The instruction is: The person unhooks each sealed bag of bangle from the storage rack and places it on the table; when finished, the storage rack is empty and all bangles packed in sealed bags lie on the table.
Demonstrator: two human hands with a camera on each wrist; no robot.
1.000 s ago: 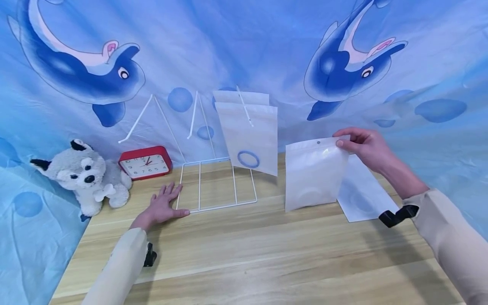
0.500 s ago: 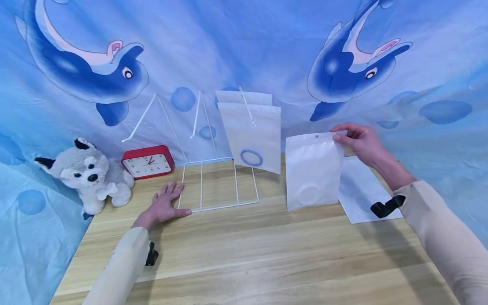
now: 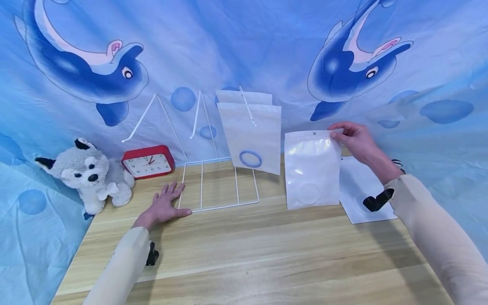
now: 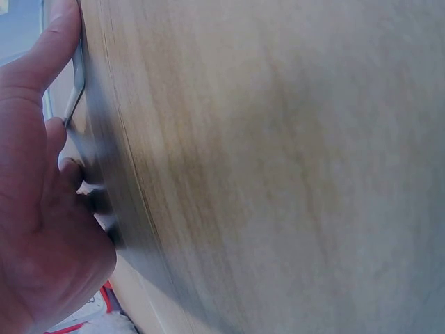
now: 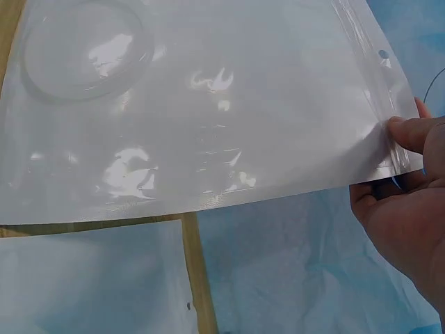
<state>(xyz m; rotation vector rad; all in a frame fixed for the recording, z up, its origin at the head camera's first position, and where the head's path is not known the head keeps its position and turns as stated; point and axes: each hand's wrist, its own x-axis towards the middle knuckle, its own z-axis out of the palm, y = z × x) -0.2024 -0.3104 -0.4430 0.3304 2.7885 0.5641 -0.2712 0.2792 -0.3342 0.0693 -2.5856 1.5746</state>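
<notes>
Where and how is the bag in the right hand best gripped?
Likely by the bag's top strip at its right corner, coming from the right, thumb in front, fingers behind. The bag is roughly upright, so that thin edge is free from that side. The hole sits mid-strip and stays uncovered; the round bulge is low. The right hand pinches there.

A cloth-lined nook was seen; whether it was part of a home or a studio could not be told. The wood-grained bench (image 3: 248, 254) was backed by a blue sheet (image 3: 244, 42) printed with dolphins (image 3: 72, 80). At the bench's left rear, a homely touch was given by a plush dog (image 3: 89, 173) and a red clock (image 3: 148, 162).
</notes>
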